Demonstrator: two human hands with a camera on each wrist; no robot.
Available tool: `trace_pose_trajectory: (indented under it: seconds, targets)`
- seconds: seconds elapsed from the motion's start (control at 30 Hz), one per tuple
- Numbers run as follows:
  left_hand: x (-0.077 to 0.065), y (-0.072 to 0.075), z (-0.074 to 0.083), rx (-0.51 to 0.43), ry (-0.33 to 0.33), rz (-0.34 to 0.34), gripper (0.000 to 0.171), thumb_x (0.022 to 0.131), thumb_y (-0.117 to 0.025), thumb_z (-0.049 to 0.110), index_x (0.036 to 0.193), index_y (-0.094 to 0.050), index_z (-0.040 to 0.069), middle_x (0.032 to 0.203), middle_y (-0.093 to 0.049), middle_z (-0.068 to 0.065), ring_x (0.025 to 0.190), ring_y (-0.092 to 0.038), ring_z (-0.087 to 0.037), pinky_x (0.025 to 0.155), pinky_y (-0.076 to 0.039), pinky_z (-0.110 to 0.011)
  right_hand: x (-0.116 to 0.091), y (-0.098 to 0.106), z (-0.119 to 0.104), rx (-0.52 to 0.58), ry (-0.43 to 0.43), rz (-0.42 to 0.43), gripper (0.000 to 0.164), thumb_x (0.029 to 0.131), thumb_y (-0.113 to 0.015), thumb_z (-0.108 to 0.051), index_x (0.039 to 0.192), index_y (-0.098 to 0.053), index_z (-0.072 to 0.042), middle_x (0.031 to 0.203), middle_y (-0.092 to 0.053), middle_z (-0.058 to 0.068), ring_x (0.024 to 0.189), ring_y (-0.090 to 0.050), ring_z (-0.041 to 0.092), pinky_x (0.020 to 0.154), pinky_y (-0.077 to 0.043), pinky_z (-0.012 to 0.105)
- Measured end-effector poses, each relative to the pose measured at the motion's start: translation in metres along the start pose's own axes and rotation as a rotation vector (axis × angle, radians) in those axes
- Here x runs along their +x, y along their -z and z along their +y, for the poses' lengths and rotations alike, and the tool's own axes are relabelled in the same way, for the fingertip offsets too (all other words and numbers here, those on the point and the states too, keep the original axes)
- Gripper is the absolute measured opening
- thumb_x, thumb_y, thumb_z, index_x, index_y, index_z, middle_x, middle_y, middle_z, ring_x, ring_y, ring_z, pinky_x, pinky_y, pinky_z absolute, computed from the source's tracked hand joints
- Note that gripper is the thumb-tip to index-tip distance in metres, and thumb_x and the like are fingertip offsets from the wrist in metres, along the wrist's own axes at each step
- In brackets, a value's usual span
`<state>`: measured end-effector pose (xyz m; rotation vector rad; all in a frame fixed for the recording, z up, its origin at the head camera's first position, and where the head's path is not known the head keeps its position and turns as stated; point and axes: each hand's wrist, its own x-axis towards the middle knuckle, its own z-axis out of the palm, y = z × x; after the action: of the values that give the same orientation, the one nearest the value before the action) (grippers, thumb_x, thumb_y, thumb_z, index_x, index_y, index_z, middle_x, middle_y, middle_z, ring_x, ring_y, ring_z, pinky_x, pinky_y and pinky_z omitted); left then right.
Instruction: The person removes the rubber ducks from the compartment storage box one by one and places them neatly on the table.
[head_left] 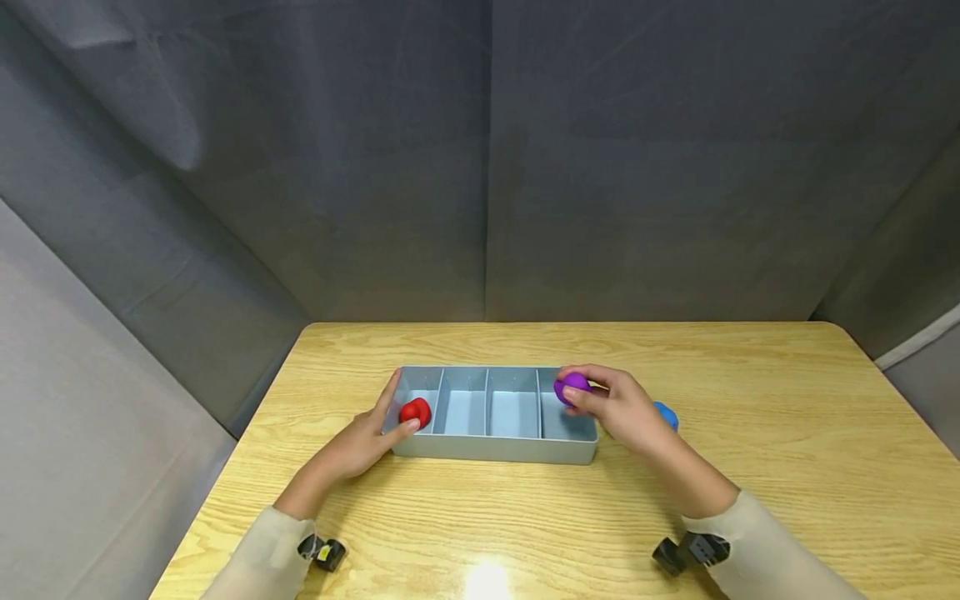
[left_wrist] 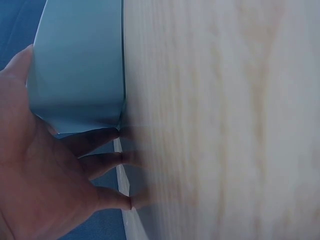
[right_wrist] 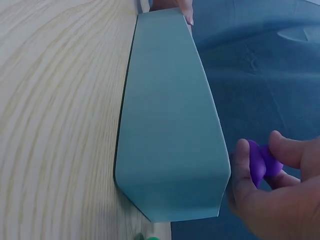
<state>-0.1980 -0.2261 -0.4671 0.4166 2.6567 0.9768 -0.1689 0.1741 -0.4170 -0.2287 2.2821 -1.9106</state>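
A light blue-grey tray (head_left: 495, 448) with several compartments sits on the table. A red lumpy, rounded piece (head_left: 416, 412) lies in its leftmost compartment. My left hand (head_left: 362, 440) rests against the tray's left end, thumb at the near rim and index finger stretched along the end. In the left wrist view its other fingers (left_wrist: 102, 162) are spread, tips on the table. My right hand (head_left: 626, 412) pinches a purple lobed piece (head_left: 574, 385) between thumb and fingers, above the rightmost compartment. The right wrist view shows that purple piece above the tray's rim.
On the table just right of the tray is a blue rounded piece (head_left: 666, 415), partly hidden by the right hand. A sliver of something green (right_wrist: 152, 238) shows at the right wrist view's lower edge. Grey curtains (head_left: 480, 208) hang behind the wooden table (head_left: 480, 517).
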Motion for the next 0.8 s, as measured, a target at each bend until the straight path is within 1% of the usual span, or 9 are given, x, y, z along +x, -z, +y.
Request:
trace_pose_trajectory:
  seconds: [0.1,0.2,0.3,0.37,0.53,0.63,0.7,0.8]
  targets:
    - [0.001,0.0,0.0,0.007,-0.007,0.004,0.092,0.101,-0.053,0.063,0.165,0.008,0.039,0.169,-0.023,-0.019,0.147,-0.034,-0.05,0.11,-0.034,-0.072,-0.003,0.003,0.0,-0.015,-0.009,0.012,0.041,0.102,-0.065,-0.009,0.137,-0.057,0.012,0.129,-0.06,0.031,0.102,-0.071,0.034,0.091,-0.059,0.038]
    - [0.002,-0.001,-0.001,0.012,-0.01,0.008,0.092,0.101,-0.054,0.061,0.166,0.007,0.036,0.168,-0.024,-0.02,0.147,-0.035,-0.05,0.111,-0.034,-0.072,-0.005,0.006,0.001,-0.012,-0.008,0.021,0.041,0.103,-0.063,-0.008,0.137,-0.056,0.013,0.129,-0.06,0.032,0.101,-0.072,0.028,0.09,-0.06,0.037]
    - [0.003,-0.001,-0.001,0.011,-0.012,0.008,0.092,0.101,-0.054,0.061,0.166,0.006,0.036,0.168,-0.025,-0.021,0.147,-0.035,-0.051,0.111,-0.034,-0.072,-0.007,0.009,0.002,-0.003,0.003,0.036,0.04,0.103,-0.062,-0.007,0.136,-0.056,0.014,0.13,-0.061,0.032,0.1,-0.072,0.02,0.087,-0.06,0.034]
    - [0.003,-0.001,-0.001,0.005,-0.011,0.005,0.093,0.101,-0.054,0.062,0.166,0.006,0.035,0.168,-0.025,-0.021,0.147,-0.035,-0.051,0.111,-0.034,-0.072,-0.008,0.011,0.004,-0.001,0.001,0.045,0.039,0.103,-0.062,-0.006,0.136,-0.057,0.015,0.132,-0.061,0.032,0.101,-0.072,0.019,0.086,-0.061,0.032]
    - [0.003,-0.001,0.001,-0.007,0.001,0.002,0.094,0.1,-0.055,0.063,0.165,0.008,0.038,0.168,-0.026,-0.02,0.149,-0.034,-0.048,0.113,-0.033,-0.07,-0.012,0.021,0.006,-0.02,-0.032,0.069,0.04,0.104,-0.061,-0.007,0.138,-0.057,0.014,0.136,-0.061,0.031,0.101,-0.074,0.022,0.086,-0.06,0.035]
    - [0.003,0.0,0.001,-0.013,0.002,0.003,0.094,0.1,-0.056,0.063,0.165,0.008,0.039,0.168,-0.026,-0.02,0.149,-0.034,-0.047,0.114,-0.032,-0.069,-0.014,0.027,0.008,-0.036,-0.022,0.068,0.041,0.104,-0.061,-0.008,0.138,-0.056,0.014,0.135,-0.061,0.032,0.1,-0.075,0.023,0.086,-0.06,0.038]
    - [0.003,0.0,0.001,-0.02,0.004,0.001,0.093,0.1,-0.056,0.063,0.165,0.008,0.042,0.168,-0.025,-0.019,0.149,-0.033,-0.047,0.114,-0.032,-0.069,-0.015,0.031,0.009,-0.043,-0.012,0.068,0.041,0.104,-0.062,-0.008,0.138,-0.056,0.014,0.133,-0.062,0.033,0.099,-0.075,0.021,0.086,-0.06,0.039]
    - [0.003,-0.001,0.001,-0.025,0.003,-0.001,0.092,0.1,-0.055,0.063,0.163,0.009,0.045,0.168,-0.025,-0.019,0.149,-0.033,-0.047,0.114,-0.031,-0.07,-0.019,0.037,0.011,-0.024,0.002,0.068,0.043,0.104,-0.062,-0.009,0.139,-0.055,0.015,0.134,-0.061,0.034,0.099,-0.075,0.018,0.087,-0.06,0.039]
